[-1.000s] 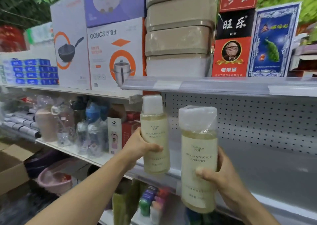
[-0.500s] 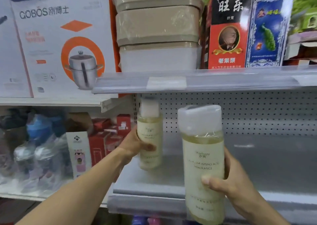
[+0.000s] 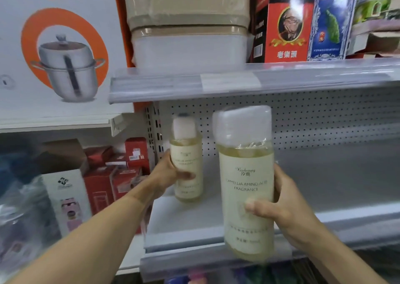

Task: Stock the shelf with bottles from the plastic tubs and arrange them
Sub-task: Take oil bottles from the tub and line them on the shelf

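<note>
The left hand [image 3: 166,175] holds one bottle [image 3: 187,164] upright at the back left of the shelf [image 3: 324,186], near the pegboard back wall [image 3: 303,123]; whether its base touches the shelf cannot be told. The right hand [image 3: 285,210] holds a second bottle [image 3: 246,186] upright to the right of the first and nearer the camera, in front of the shelf's front edge. An upper shelf [image 3: 238,82] lies above both bottles and carries stacked tubs [image 3: 188,34], with printed boxes [image 3: 303,21] to their right. A pot box [image 3: 60,45] stands left of the tubs. Small boxes [image 3: 121,175] sit on the neighbouring shelf to the left.
</note>
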Available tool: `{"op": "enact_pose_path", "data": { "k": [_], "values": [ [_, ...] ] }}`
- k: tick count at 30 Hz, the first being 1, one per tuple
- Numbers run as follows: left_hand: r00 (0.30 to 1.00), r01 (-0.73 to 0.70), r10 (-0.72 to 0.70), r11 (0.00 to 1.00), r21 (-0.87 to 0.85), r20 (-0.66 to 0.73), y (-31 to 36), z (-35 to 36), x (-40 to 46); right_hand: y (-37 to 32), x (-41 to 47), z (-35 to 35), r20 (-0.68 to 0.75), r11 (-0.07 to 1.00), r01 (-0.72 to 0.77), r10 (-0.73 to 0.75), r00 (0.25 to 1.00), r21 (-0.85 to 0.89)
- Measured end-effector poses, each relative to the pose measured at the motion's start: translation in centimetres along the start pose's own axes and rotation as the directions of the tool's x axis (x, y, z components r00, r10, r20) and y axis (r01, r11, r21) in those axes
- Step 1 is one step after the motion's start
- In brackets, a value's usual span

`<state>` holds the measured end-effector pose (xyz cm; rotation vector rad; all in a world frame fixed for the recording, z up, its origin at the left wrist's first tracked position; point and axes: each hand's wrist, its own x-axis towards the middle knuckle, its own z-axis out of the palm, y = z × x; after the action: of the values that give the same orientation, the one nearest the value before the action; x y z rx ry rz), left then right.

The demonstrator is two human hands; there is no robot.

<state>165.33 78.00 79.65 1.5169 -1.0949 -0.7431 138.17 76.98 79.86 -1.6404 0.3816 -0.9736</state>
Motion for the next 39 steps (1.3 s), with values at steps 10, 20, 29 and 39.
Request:
{"op": "enact_pose_path", "data": {
  "k": [10, 20, 29, 39],
  "values": [
    [0.998, 0.04, -0.03, 0.986, 0.162, -0.06, -0.4, -2.1, 3.4, 1.3, 3.8, 3.1, -0.005, 1.0, -0.008, 0.008, 1.0, 0.005],
    [0.996, -0.046, 0.07, 0.92, 0.389, -0.047, -1.3, -3.2, 4.6, 5.1, 9.2, 6.6, 0.004, 0.997, -0.073, 0.073, 0.997, 0.038],
    [0.985, -0.023, 0.132, 0.753, 0.658, -0.116, -3.5, -5.6, -1.1, 7.5, 10.8, 7.6, 0.154, 0.991, -0.101, 0.087, 0.984, 0.087],
    [0.973, -0.056, 0.205, 0.664, 0.745, -0.109, -3.2, -6.5, -4.6, 5.8, 9.1, 9.5, -0.052, 0.802, -0.254, 0.269, 0.962, -0.541]
  ]
}}
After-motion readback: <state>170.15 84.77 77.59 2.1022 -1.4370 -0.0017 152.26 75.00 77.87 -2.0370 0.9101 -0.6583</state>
